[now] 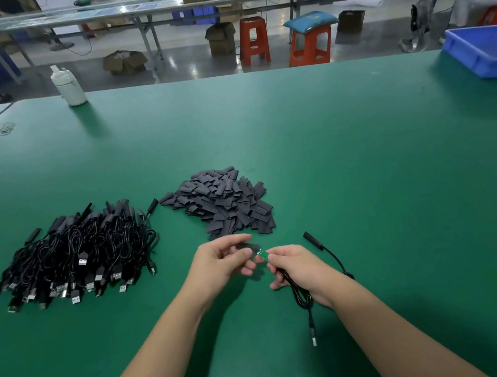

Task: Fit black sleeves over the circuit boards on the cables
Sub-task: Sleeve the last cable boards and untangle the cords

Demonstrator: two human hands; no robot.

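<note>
One sleeve [246,246] sits pinched in my left hand [219,263], just beside the bare circuit board [262,254] my right hand [295,269] grips; not yet fitted. Many sleeves [221,204] remain beyond my fingertips.

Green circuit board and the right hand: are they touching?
Touching. The head view shows the right hand pinching the green circuit board at its cable end, fingers closed on it.

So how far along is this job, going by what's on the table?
Done: the cable pile at left shows black-sleeved ends, as does one cable lying at right. In hand: the left hand pinches a sleeve at the bare green board held by the right hand. Left: unclear; the sleeve pile remains large.
</note>
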